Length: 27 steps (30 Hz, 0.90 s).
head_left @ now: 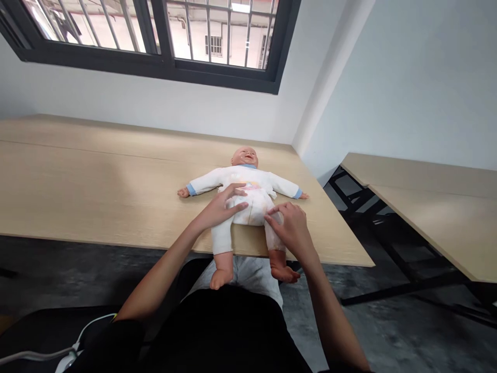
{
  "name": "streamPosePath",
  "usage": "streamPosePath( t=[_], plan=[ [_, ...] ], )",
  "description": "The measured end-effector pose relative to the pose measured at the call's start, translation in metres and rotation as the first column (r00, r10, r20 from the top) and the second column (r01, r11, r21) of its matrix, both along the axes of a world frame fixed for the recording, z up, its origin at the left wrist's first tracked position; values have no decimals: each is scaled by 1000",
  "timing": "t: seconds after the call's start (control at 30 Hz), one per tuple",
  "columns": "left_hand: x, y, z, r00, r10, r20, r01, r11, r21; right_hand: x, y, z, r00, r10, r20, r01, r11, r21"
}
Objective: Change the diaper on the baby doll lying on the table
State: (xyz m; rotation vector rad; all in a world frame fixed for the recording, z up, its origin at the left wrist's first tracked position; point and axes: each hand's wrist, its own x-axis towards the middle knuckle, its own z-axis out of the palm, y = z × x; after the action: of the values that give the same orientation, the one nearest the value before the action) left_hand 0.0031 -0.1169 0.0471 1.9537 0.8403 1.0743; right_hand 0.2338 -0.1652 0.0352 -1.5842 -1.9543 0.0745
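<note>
A baby doll (246, 158) lies on its back on the table, its head toward the wall and its arms spread wide. It wears a white top (248, 178) with blue collar and cuffs, and white trousers (252, 210). My left hand (221, 207) rests at the doll's waist and hip, its fingers apart and thumb stretched out. At the doll's thigh on the right side, my right hand (291, 225) has its thumb and fingers closed together on the trouser fabric. Both bare doll feet (222, 272) hang over the table's front edge.
The light wood table (97, 197) stands against the wall under a barred window (217, 36). Across a gap on the right is a second table (435, 207) with black legs. A white cable (34, 355) lies at lower left.
</note>
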Motion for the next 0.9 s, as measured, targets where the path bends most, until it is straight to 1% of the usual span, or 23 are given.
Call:
streamPosePath(
  t=[0.03, 0.07, 0.1, 0.13, 0.2, 0.27, 0.33, 0.47, 0.53, 0.6, 0.67, 0.73, 0.8, 0.9],
  plan=[
    [-3, -2, 1, 997, 36, 65, -36, 999, 7, 1, -4, -2, 999, -23, 41, 23, 1000, -1],
    [-6, -4, 0, 989, 99, 105, -102, 995, 20, 2, -6, -4, 998, -32, 62, 32, 999, 2],
    [-10, -6, -1, 978, 176, 114, -182, 983, 40, 1, -7, -5, 997, -29, 71, 28, 1000, 4],
    [-12, -9, -3, 964, 250, 91, -256, 965, 65, 0, -7, -6, 997, -15, 73, 15, 1000, 3],
    [-16, -14, -8, 930, 366, -38, -359, 925, 123, -3, -5, -6, 997, 16, 78, -16, 1000, -6],
    [-16, -17, -11, 882, 426, -201, -398, 902, 166, -7, -1, -6, 995, 41, 90, -39, 999, -15],
    [-13, -18, -13, 837, 444, -320, -403, 896, 188, -9, 2, -7, 994, 44, 98, -42, 999, -17],
    [-5, -17, -16, 810, 427, -402, -367, 904, 219, -9, 5, -13, 996, 55, 73, -54, 998, -13],
    [-3, -17, -19, 822, 413, -393, -354, 910, 217, -7, 4, -14, 996, 46, 74, -45, 999, -3],
    [-5, -16, -23, 857, 393, -332, -348, 918, 189, -5, 3, -13, 995, 15, 100, -16, 1000, 8],
    [-9, -15, -26, 902, 350, -253, -322, 936, 145, -2, 1, -11, 991, -4, 130, 3, 1000, 10],
    [-14, -14, -26, 925, 316, -212, -296, 947, 121, -1, 0, -9, 989, 0, 146, 0, 1000, 2],
    [-16, -15, -26, 918, 325, -227, -301, 944, 133, 0, 0, -8, 988, 11, 151, -9, 1000, -12],
    [-13, -17, -27, 885, 368, -285, -333, 928, 165, 0, 1, -9, 991, 44, 125, -40, 999, -36]
  ],
)
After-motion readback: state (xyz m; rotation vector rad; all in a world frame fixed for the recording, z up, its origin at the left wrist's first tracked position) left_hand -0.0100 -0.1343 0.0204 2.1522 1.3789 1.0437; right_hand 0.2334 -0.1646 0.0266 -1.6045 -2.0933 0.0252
